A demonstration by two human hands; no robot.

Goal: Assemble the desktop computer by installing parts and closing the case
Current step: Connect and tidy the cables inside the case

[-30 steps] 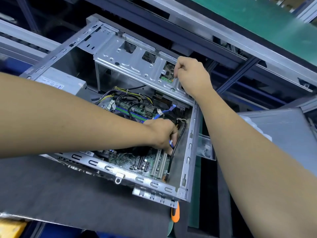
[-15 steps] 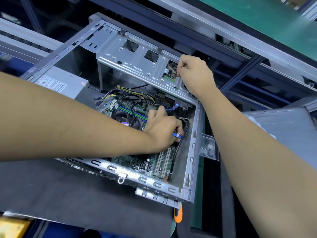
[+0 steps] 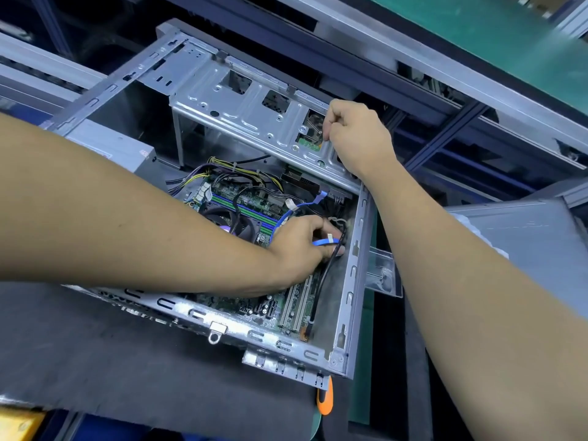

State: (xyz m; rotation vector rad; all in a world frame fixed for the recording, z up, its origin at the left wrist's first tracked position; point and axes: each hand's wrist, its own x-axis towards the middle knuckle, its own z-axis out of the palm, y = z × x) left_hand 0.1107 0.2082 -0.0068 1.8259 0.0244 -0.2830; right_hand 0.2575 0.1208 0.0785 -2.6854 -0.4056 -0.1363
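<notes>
Cabling moves on: our left hand (image 3: 305,243) has drawn back from the motherboard (image 3: 251,205), now pinching the blue cable (image 3: 321,241) inside the open case (image 3: 353,265); our right hand (image 3: 356,135) still pinches something small at the drive cage (image 3: 241,113).

Both forearms bare, reaching away from the camera. Left forearm enters from left edge, runs right across the near-middle; left hand (image 3: 305,246) low, knuckles up, fingers curled in a pinching grip. Right forearm enters from lower right, runs up and left; right hand (image 3: 356,138) farther and higher, wrist bent, fingers curled, thumb and fingertips pinched together.
</notes>
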